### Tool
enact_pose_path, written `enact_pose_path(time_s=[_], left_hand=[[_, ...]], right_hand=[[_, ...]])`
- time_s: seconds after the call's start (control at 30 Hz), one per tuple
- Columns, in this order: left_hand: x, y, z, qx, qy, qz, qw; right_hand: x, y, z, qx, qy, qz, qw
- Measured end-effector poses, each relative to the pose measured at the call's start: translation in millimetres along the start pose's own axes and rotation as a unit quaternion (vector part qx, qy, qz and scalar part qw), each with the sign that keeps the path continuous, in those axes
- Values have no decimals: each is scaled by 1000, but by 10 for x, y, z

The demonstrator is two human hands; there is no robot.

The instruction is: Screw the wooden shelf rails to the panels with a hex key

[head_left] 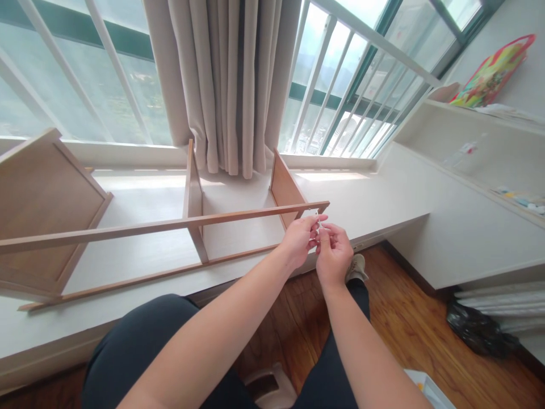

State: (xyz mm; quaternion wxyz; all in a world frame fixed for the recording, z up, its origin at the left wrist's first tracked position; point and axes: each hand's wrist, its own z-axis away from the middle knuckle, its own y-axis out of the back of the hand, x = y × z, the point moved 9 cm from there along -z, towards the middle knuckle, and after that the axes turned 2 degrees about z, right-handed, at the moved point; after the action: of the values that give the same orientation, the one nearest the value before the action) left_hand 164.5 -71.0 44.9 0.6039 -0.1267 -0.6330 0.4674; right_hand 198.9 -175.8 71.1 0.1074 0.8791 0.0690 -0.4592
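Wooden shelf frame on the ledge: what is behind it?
Behind the wooden shelf frame hang beige curtains before a barred window. The curtains cover the middle window section. Both hands pinch something small by its right end.

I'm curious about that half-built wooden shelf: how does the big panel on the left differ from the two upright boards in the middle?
The left panel is much larger and has a raised frame border; the middle dividers are small and plain. The left panel sits at the frame's far end, leaning at a tilt, while the dividers stand between the two long rails. All share the same light brown wood look.
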Motion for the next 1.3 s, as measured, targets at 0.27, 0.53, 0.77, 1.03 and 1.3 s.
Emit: enact_pose_path(time_s=[0.27,0.53,0.77,1.03,1.3], left_hand=[[-71,85,9,17,16,3,1000],[-21,79,28,10,8,-20,1000],[24,84,19,-9,21,-47,999],[67,83,-6,-19,18,-57,998],[80,83,6,1,17,-30,999]], right_hand=[[-319,-6,-97,-52,175,121,976],[-282,-12,-121,-65,162,114,978],[-95,-1,-140,-61,82,79,992],[-66,-50,-170,-61,74,78,992],[-79,-99,-172,-68,81,85,991]])
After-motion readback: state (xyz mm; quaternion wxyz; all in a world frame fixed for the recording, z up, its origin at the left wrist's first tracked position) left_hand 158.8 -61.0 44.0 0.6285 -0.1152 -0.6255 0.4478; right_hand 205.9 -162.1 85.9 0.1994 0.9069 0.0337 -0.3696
